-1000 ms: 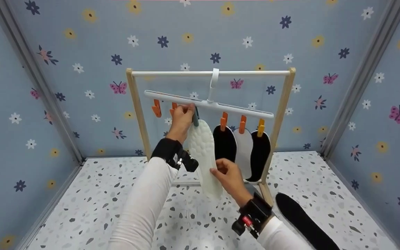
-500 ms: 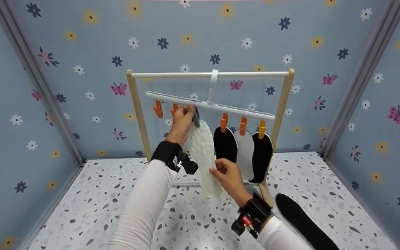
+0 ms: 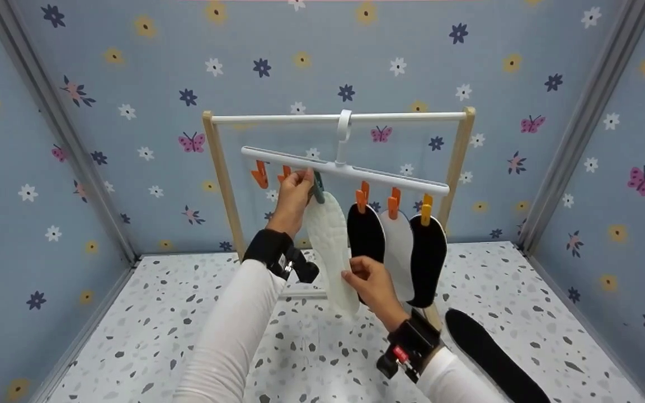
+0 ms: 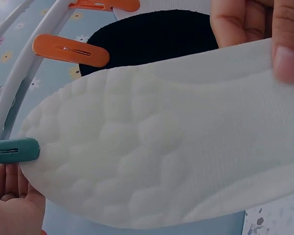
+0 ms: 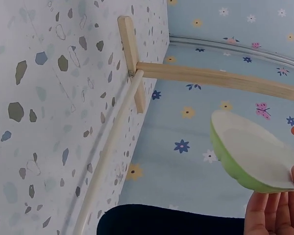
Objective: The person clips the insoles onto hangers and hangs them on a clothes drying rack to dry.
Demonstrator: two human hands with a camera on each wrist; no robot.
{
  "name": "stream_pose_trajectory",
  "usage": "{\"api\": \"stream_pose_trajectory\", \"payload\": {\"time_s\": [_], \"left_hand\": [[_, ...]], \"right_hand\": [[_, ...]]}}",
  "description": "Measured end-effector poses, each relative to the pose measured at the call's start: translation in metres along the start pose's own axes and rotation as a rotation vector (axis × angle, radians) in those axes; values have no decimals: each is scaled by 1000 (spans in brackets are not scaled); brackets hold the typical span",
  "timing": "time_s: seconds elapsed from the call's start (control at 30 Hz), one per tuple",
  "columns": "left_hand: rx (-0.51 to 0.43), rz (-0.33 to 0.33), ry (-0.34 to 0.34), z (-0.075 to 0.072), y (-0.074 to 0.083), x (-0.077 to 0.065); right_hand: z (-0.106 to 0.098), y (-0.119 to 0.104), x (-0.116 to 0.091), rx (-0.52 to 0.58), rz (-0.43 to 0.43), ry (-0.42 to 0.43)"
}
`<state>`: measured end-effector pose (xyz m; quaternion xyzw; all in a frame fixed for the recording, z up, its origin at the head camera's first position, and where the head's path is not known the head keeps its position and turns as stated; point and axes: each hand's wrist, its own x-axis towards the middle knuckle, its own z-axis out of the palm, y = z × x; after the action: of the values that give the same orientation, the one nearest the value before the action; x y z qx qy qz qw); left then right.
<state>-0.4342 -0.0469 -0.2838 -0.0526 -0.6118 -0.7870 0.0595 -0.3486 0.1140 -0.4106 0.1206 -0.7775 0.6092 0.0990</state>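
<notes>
White insole point(image 3: 328, 235), just below left hand point(image 3: 293, 195); right hand point(image 3: 373, 282) pinching its edge

The long bumpy off-white insole point(image 4: 127, 137) shows light green along its edge; the slim plastic clip point(image 4: 17, 151) on it is teal, with four slim orange plastic clips point(image 3: 362, 198) and one slim yellow plastic clip point(image 3: 426, 210) on the straight white plastic hanger point(image 3: 395, 179); the hanging flat insoles point(image 3: 429, 260) run black, pale grey, black; the tapered insole point(image 3: 494, 354) on the white, grey-flecked tabletop point(image 3: 165, 324) is black; the square wooden posts point(image 3: 220, 184) are pale tan; the flat wall point(image 3: 322, 45) is light blue, printed with yellow, white and navy flowers point(image 3: 346, 92) and pink butterflies point(image 3: 381, 134); the long fabric sleeves point(image 3: 227, 336) are white
</notes>
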Motion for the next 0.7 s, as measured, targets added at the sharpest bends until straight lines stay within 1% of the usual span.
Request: {"api": "stream_pose_trajectory", "payload": {"time_s": [0.27,0.37,0.5,0.6,0.7], "left_hand": [[-40,38,-23,-4,-4,0],[-47,59,-41,-6,-6,1],[-57,82,-62,-8,-8,1],[-40,97,-72,-9,-10,0],[-8,109,-78,-10,-13,0]], "right_hand": [[-6,16,-6,40,10,-10],[-9,23,-11,39,33,-9],[-15,34,-16,21,37,5],[-20,39,-21,3,37,18],[-25,47,-25,-8,56,35]]}}
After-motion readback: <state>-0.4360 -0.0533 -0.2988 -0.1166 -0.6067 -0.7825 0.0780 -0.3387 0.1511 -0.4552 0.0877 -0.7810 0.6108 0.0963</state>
